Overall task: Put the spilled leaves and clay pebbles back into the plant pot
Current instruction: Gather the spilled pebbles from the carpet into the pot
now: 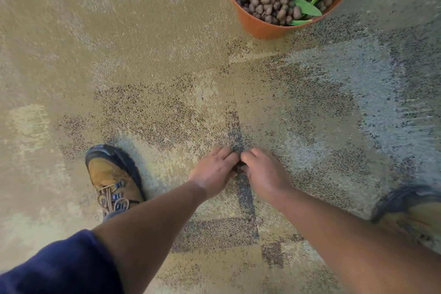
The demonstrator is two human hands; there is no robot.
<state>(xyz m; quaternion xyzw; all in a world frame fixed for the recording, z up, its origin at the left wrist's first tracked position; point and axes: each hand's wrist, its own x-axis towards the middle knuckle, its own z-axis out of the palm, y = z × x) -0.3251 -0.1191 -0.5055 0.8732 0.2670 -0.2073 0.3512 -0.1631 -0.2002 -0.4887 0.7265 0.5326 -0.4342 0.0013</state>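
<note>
Mostly done: pot [262, 27] holds pebbles [269, 0] and leaves [307, 6]; both hands' fingers [225, 154] pinch perhaps a last pebble on carpet [143, 55].

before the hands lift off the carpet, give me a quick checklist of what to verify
1. Both hands together on the floor: ok, left hand and right hand are cupped with fingertips meeting on the carpet.
2. Something actually gathered between them: cannot tell, only a dark speck shows in the gap and the fingers hide the rest.
3. Plant pot upright and open: ok, it stands ahead of the hands, clay pebbles and leaves inside.
4. Path to the pot free: ok, only bare carpet lies between.
5. Other spilled bits left on the floor: cannot tell, the speckled carpet pattern could mask them.
</note>
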